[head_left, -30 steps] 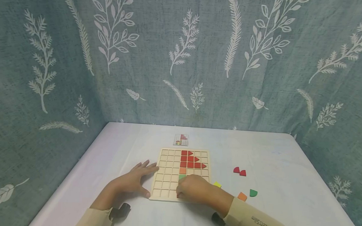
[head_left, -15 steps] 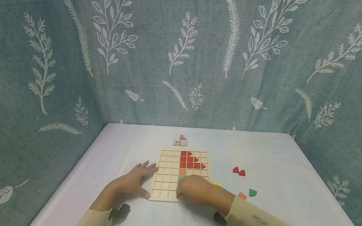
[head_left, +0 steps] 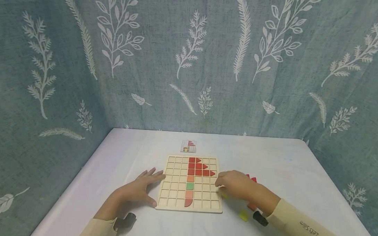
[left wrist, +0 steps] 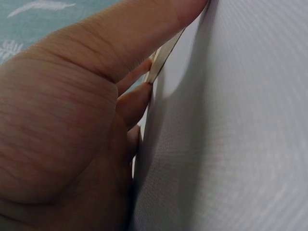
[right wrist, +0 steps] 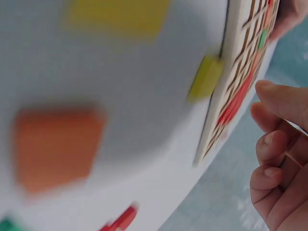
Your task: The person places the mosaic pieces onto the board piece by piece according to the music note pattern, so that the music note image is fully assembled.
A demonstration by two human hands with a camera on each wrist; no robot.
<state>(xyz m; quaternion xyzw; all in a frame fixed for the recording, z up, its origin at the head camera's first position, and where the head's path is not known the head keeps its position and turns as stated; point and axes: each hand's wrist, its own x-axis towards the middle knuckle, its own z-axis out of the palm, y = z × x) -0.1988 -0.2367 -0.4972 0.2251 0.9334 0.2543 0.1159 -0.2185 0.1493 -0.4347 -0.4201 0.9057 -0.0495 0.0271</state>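
A wooden grid board [head_left: 174,193] lies on the white table. Red squares and triangles [head_left: 199,172] form stepped rows in its upper part; below them run an orange square [head_left: 190,179], a green square [head_left: 190,186], another orange square [head_left: 189,194] and a red quarter-circle piece [head_left: 188,202]. My left hand [head_left: 136,191] is spread at the board's left side, fingertips on the edge, thumb by the near corner. Just off the right edge, my right hand [head_left: 236,185] hovers with loosely bent fingers, nothing between them. A yellow piece [right wrist: 206,79] lies against that edge beneath it.
Beyond the board lies a small pattern card [head_left: 188,146]. To the right are another yellow piece [head_left: 243,215], an orange square [right wrist: 60,149], red pieces [head_left: 253,179] and a green piece [right wrist: 7,225], partly screened by the right arm. A leaf-patterned curtain [head_left: 164,113] surrounds the table.
My right hand has left the board's lower middle and moved right, off the board, uncovering the lower orange square and the red quarter-circle piece. The left hand has stayed put.
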